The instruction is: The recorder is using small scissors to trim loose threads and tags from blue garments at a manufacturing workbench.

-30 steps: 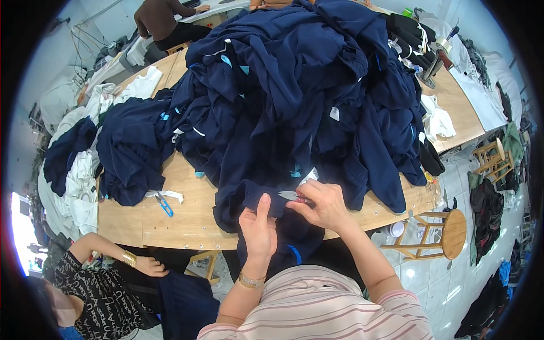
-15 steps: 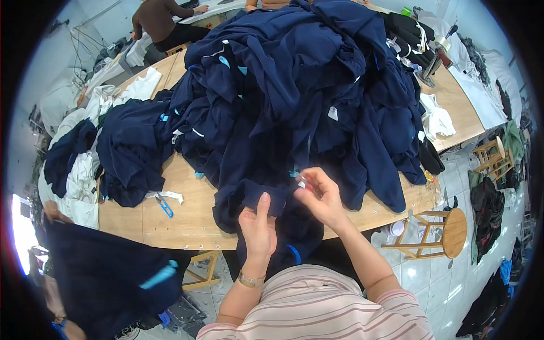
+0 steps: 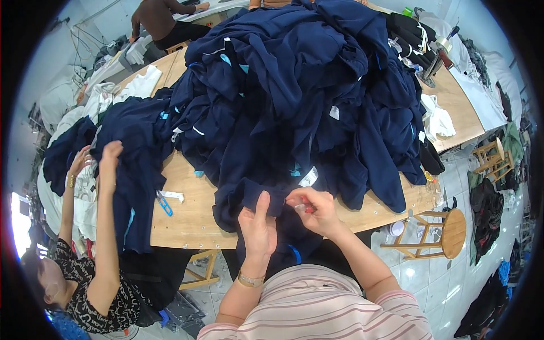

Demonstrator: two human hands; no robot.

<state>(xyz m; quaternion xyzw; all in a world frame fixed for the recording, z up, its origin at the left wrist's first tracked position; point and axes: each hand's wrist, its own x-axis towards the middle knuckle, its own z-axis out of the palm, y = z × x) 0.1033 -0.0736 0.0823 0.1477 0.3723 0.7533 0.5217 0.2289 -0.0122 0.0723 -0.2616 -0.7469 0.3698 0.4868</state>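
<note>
My left hand pinches the folded edge of a navy garment at the table's front, thumb on top and fingers beneath the cloth. Close on its right, my right hand is closed around a small red tool; the fingers cover most of it, so its exact kind cannot be made out. Its fingertips come up to the garment's edge. Just above them a white label lies against the navy cloth, beside a bit of light-blue fabric.
A tall heap of navy garments covers the wooden table. Blue-handled snips lie left. A co-worker's arms handle navy cloth at the left end. Wooden stools stand at right; another person sits far left.
My right hand has moved down to the garment's edge, and the white label now shows above it. The co-worker has swung a navy garment up onto the table, arms now raised.
</note>
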